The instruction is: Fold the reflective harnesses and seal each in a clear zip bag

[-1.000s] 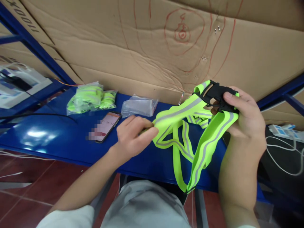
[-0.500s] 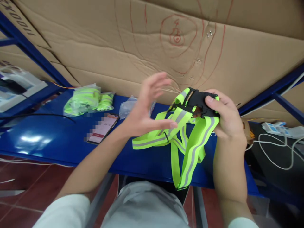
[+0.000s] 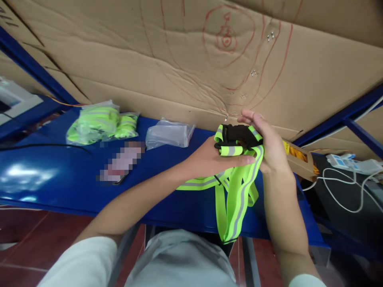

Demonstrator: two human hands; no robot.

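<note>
A fluorescent yellow-green reflective harness with grey stripes hangs in loops over the front of the blue table. Its black fabric and buckle part is bunched between my hands. My left hand is closed around the bunched straps from the left, thumb across the front and fingers hidden behind. On the other side, my right hand rests its palm against the bundle, with the fingers stretched out past its top.
Clear bags of folded yellow-green straps lie at the table's back left. Beside them are a flat clear plastic bag and a blurred phone. An open carton and white cables are at right. Cardboard stands behind.
My left hand has moved right and closed on the harness straps. My right hand has loosened from the black part and its fingers have straightened. The upper straps are gathered more tightly.
</note>
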